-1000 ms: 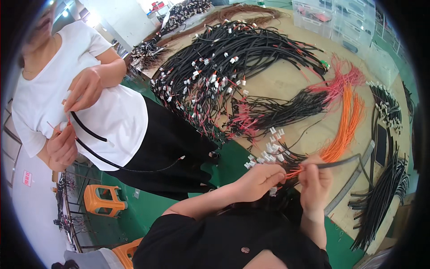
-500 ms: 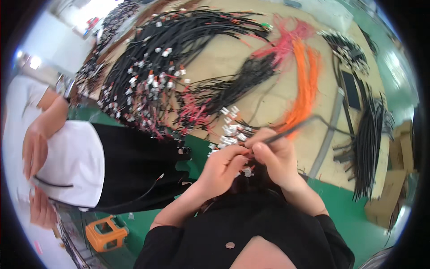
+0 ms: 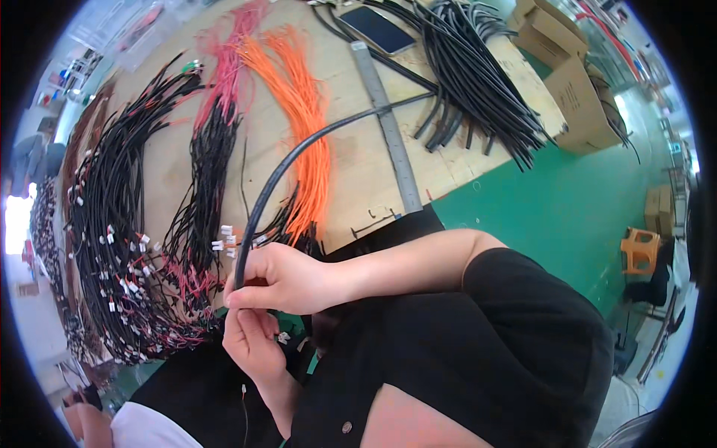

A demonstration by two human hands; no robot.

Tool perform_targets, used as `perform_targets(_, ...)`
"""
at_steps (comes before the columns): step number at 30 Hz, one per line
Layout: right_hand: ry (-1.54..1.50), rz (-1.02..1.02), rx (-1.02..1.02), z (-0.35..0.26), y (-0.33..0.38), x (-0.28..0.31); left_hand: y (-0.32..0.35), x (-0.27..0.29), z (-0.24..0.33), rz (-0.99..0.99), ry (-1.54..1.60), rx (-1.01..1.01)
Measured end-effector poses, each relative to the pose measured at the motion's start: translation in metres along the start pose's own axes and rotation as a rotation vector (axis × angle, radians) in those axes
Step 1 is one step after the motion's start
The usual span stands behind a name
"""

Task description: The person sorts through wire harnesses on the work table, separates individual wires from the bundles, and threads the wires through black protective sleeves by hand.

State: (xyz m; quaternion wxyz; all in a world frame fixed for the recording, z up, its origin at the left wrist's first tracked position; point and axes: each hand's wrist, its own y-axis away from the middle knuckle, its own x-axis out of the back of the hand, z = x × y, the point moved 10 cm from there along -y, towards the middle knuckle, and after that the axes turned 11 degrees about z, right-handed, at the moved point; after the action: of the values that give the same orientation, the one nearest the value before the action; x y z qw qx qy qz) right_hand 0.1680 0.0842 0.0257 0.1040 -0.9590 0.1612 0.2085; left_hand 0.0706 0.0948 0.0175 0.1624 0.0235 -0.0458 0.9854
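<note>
My right hand (image 3: 287,280) is closed round a long black tube (image 3: 278,173) by its near end. From there the tube arcs up and right over the table to the pile of black tubes (image 3: 478,82). Just below, my left hand (image 3: 254,347) has its fingers pinched together, close against the right fingertips. Whatever lies in that pinch is hidden. A small white connector (image 3: 283,338) shows beside the left fingers. Orange wires (image 3: 310,160) lie beyond the hands, with several white connectors (image 3: 224,240) near the table edge.
A steel ruler (image 3: 388,131) and a phone (image 3: 377,30) lie on the wooden table (image 3: 351,179). Pink wires (image 3: 224,67) and black cables (image 3: 112,194) with white connectors spread to the left. Cardboard boxes (image 3: 582,104) stand at right. Another person's white garment (image 3: 149,427) shows at lower left.
The view has swung right, so the table contents appear further left. My hands stay close together, now left of centre, and the black tube rises in a tall arc.
</note>
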Motion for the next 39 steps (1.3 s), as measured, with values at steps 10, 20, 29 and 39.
perform_targets(10, 0.009, -0.008, -0.043, 0.008, 0.006, -0.01, 0.009, 0.021, 0.005, 0.034, -0.115, 0.019)
perform_targets(20, -0.07, -0.18, -0.271, 0.01, 0.004, -0.019, 0.022, 0.023, -0.005, 0.036, 0.259, 0.339)
perform_targets(29, -0.166, -0.246, -0.323, -0.008, 0.003, -0.031, 0.027, -0.007, 0.008, -0.223, 0.786, 0.575)
perform_targets(39, 0.097, -0.077, -0.183, 0.004, 0.024, -0.035, 0.036, 0.04, 0.033, 0.049, -0.048, 0.018)
